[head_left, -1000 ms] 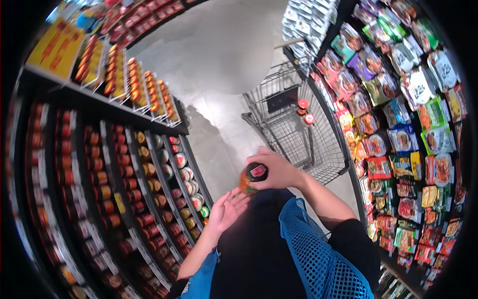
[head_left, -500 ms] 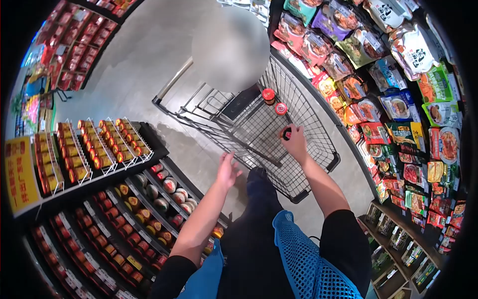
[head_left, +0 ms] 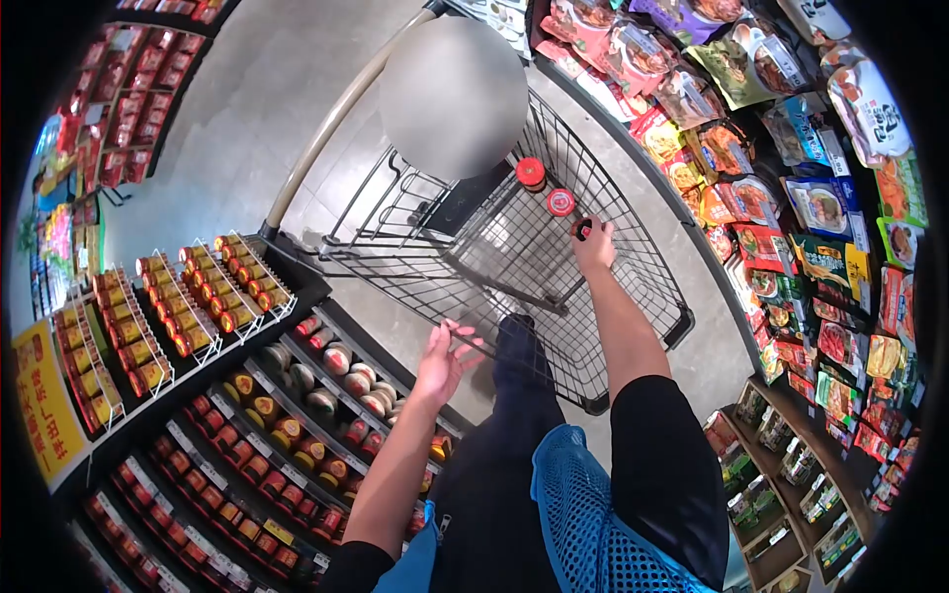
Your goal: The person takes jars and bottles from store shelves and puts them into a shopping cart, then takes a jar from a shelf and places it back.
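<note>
My right hand (head_left: 596,247) is closed around a jar with a black lid (head_left: 581,229), over the far right part of a wire shopping cart (head_left: 633,287). Just beyond it in the basket stand a red-lidded jar (head_left: 560,203) and another red-topped jar (head_left: 531,174), side by side. Whether the held jar touches the basket floor I cannot tell. My left hand (head_left: 445,364) is empty, its fingers apart, beside the cart's near left rim.
To the left are shelves of jars (head_left: 287,435) below wire racks of yellow-labelled jars (head_left: 188,296) and a yellow sign (head_left: 44,395). Bagged foods (head_left: 751,188) fill the right shelving. A low wooden rack (head_left: 781,474) stands at lower right. A blurred round patch covers part of the cart.
My right hand has carried the black-lidded jar farther into the cart, closer to the red-lidded jars. My left hand sits lower in view, fingers more spread. More of the cart's handle now shows.
</note>
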The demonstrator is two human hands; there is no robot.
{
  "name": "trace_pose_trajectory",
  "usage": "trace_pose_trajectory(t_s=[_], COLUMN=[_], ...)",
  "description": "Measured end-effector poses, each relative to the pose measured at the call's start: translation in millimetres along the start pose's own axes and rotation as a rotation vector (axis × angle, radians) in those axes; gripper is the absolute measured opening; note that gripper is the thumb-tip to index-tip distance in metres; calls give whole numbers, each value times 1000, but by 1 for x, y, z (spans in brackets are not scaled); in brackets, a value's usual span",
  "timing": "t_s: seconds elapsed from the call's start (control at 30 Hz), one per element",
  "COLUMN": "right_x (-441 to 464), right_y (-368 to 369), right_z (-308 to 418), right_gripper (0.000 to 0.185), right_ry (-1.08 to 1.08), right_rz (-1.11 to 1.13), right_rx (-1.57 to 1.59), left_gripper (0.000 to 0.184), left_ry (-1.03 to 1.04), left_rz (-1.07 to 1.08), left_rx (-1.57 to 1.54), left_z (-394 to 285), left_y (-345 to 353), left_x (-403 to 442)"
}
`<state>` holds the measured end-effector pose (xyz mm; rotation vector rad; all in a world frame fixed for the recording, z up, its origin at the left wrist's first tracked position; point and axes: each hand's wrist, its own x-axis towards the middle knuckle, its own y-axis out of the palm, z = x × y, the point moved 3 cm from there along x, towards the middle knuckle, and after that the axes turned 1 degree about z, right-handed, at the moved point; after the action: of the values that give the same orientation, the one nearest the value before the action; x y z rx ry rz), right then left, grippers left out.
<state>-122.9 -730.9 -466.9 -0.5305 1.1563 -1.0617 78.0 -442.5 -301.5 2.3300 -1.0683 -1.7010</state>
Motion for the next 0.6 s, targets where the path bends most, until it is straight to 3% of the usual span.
trace_pose_trajectory(t_s=[0.23,0.6], right_x=[4,5], right_y=[35,56], right_z=[-20,-26], right_gripper=[58,59], right_ry=[-33,-32], right_rz=[-20,-12], right_rx=[-7,-59], left_gripper=[28,30], left_ry=[37,25], left_rz=[53,-85], left_rx=[2,110], left_z=[20,41], left_y=[-10,-19], left_x=[-12,-31])
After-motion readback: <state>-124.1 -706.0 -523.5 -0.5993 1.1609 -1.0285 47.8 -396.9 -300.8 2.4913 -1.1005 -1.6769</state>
